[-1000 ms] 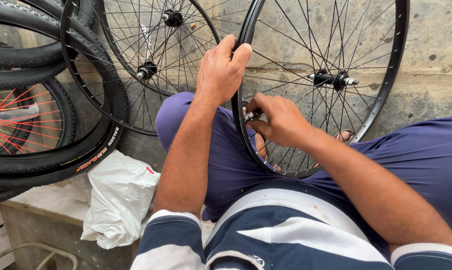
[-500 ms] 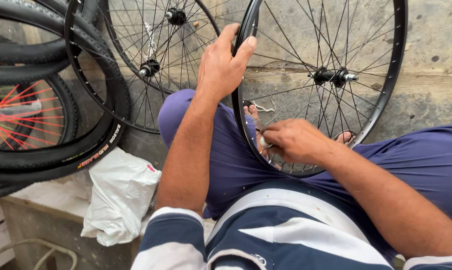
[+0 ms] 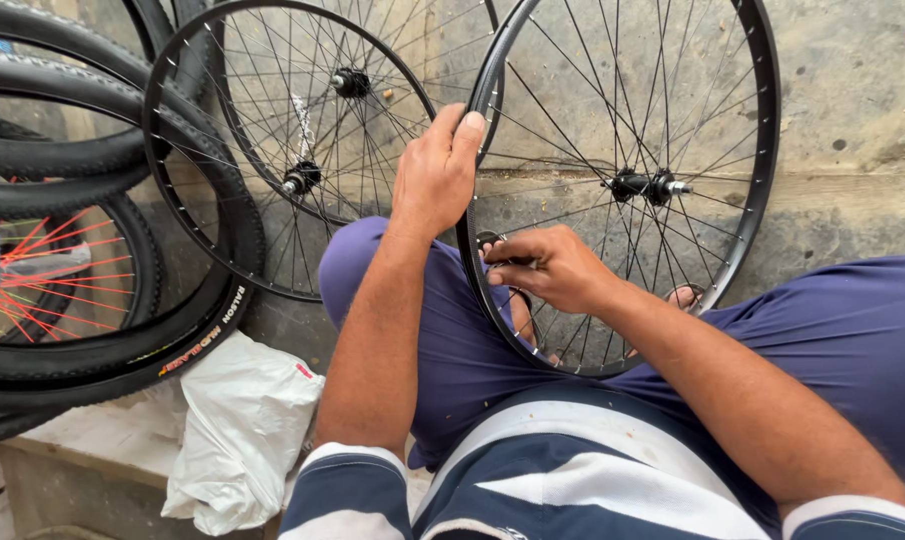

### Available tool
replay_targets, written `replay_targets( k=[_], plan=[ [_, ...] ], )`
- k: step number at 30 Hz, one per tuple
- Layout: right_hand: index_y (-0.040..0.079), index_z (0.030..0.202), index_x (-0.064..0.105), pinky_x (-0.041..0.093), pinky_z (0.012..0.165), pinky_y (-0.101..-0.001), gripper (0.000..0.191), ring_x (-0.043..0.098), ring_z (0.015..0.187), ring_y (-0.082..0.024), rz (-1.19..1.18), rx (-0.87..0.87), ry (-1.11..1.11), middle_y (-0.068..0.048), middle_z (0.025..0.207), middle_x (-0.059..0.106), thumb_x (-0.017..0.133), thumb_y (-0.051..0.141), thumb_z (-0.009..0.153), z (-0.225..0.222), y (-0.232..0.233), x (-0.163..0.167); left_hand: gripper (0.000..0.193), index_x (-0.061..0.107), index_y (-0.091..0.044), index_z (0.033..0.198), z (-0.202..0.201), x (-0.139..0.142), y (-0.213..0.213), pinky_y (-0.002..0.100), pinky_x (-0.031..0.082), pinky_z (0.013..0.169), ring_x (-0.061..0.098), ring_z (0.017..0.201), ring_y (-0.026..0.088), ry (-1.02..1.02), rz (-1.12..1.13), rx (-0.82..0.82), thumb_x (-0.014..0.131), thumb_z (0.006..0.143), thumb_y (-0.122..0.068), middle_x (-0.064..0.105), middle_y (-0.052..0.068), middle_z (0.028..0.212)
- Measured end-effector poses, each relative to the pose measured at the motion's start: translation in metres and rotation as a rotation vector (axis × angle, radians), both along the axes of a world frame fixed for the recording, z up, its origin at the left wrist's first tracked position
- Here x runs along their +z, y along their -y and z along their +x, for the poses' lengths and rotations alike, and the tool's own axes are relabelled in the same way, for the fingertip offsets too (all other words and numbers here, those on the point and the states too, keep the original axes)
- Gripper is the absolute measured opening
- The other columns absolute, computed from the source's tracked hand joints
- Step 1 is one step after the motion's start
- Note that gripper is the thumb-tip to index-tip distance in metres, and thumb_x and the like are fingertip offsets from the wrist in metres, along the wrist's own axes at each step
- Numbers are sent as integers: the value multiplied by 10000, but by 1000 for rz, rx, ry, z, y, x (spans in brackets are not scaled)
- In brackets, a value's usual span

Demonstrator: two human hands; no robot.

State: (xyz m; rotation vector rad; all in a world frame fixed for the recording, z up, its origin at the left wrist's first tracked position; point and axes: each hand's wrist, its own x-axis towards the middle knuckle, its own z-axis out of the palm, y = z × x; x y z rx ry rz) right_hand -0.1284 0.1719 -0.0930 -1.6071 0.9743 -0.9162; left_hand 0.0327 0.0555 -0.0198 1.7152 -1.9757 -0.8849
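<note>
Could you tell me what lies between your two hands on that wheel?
Head view: only a short stretch of black rim separates left hand from right hand.

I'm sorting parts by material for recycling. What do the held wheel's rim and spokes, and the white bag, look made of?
Rim: probably painted or anodised metal; thin, rigid, satin black.
Spokes: thin metal wire, dark, taut and straight.
White bag: likely thin plastic film; crumpled, slightly glossy folds.
Left hand grips the rim; right hand works at it.
</note>
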Motion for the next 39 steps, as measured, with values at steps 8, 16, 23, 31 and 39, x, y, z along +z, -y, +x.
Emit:
replay_targets(
  k=[8, 16, 23, 31, 39],
  plan=[
    [66, 1121, 706, 604, 817, -358, 401, 757, 908, -256, 259, -1, 60, -78, 997, 780, 815, 87, 736, -2, -6, 5, 404, 642, -145, 1155, -2, -1, -1, 494, 499, 767, 695, 866, 407, 16, 42, -4, 432, 1038, -470, 717, 147, 807],
    [36, 1063, 747, 559, 828, -429, 259, 699, 927, -323, 71, 45, 177, -135, 980, 722, 835, 90, 826, 4, 0, 1, 404, 648, -150, 1185, -2, 0, 4, 514, 493, 784, 672, 915, 439, 17, 2, 6, 448, 1025, -462, 726, 167, 865],
    [111, 1197, 718, 541, 824, -372, 451, 691, 918, -221, 81, -52, -388, -67, 970, 738, 818, 82, 758, 9, 3, 2, 417, 641, -153, 1194, -4, 0, 4, 519, 495, 778, 675, 894, 447, 47, 52, 22, 442, 1017, -474, 716, 185, 839],
    [70, 1062, 702, 600, 828, -367, 369, 746, 902, -244, 246, 27, -33, -63, 967, 743, 873, 162, 748, 4, 3, 6, 407, 634, -144, 1180, -2, -3, 4, 536, 485, 765, 670, 883, 456, 45, 34, 14, 440, 1019, -463, 706, 189, 813],
    [58, 1117, 715, 570, 841, -402, 367, 715, 948, -303, -107, 26, 73, -122, 1003, 708, 853, 81, 777, 5, 2, 1, 417, 643, -155, 1179, -2, 1, 4, 523, 497, 780, 682, 889, 437, 33, 49, 14, 440, 1012, -478, 719, 171, 819]
  ],
)
